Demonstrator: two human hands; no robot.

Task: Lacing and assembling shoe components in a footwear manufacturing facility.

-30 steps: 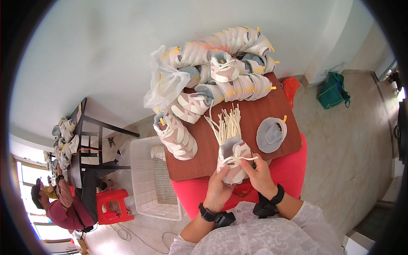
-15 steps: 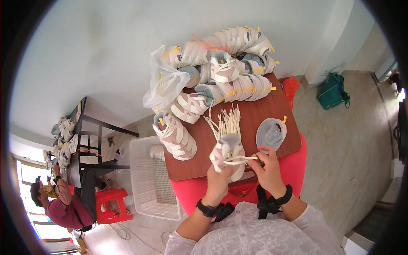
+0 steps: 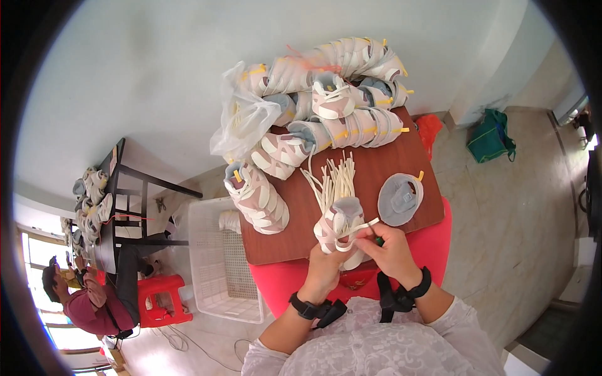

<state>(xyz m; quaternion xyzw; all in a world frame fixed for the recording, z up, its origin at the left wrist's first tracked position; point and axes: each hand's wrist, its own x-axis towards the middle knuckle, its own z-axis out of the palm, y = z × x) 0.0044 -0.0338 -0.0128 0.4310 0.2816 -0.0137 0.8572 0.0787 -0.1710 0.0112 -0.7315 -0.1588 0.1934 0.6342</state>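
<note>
At the table's near edge, my left hand grips a white and pink shoe upper from its near left side. My right hand is closed on a cream shoelace at the front of that upper; a small dark green piece shows among its fingers, its kind unclear. Beyond the upper lies a bundle of loose cream laces. To the right, a grey-lined upper with a yellow tab rests opening up. A nested stack of laced uppers lies on the left.
Rows of nested uppers and a clear plastic bag fill the far side of the brown table. A white crate stands on the left. Farther left, a person sits by another table. A green bag lies at right.
My right hand has drawn in toward the shoe upper and my left hand. The lace, earlier stretched to the right, now forms a small loop at the front of the upper.
</note>
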